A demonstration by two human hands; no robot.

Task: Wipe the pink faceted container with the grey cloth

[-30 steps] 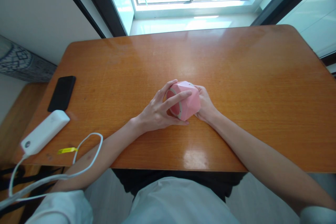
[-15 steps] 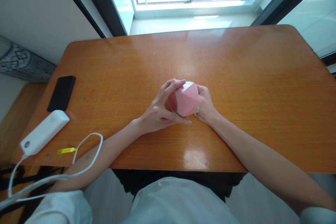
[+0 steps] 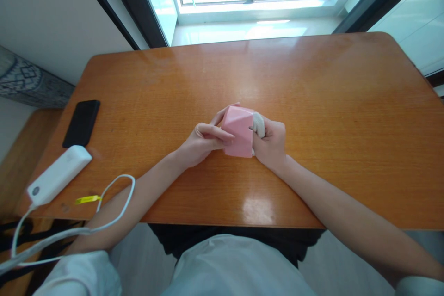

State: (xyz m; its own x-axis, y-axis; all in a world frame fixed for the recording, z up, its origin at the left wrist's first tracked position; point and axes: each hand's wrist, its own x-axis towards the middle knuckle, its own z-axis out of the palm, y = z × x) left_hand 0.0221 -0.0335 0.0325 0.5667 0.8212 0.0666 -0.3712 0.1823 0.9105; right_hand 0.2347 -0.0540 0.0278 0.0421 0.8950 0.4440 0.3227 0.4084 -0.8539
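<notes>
A pink faceted block (image 3: 237,130) is held between both hands just above the middle of the orange wooden table (image 3: 312,88). My left hand (image 3: 201,141) grips its left side, thumb on the near face and fingers behind. My right hand (image 3: 270,141) closes around its right side, where a small white rounded part (image 3: 258,123) shows between fingers and block. The block's underside is hidden.
A black phone (image 3: 81,122) lies near the table's left edge. Beside it sits a white power bank (image 3: 57,175) with a white cable (image 3: 114,203) and yellow tag (image 3: 88,199) trailing off the front edge. A window sill runs behind the table.
The block has been turned in my hands: its round end no longer faces me and a flat pink face shows. My right hand has wrapped further over the right side.
</notes>
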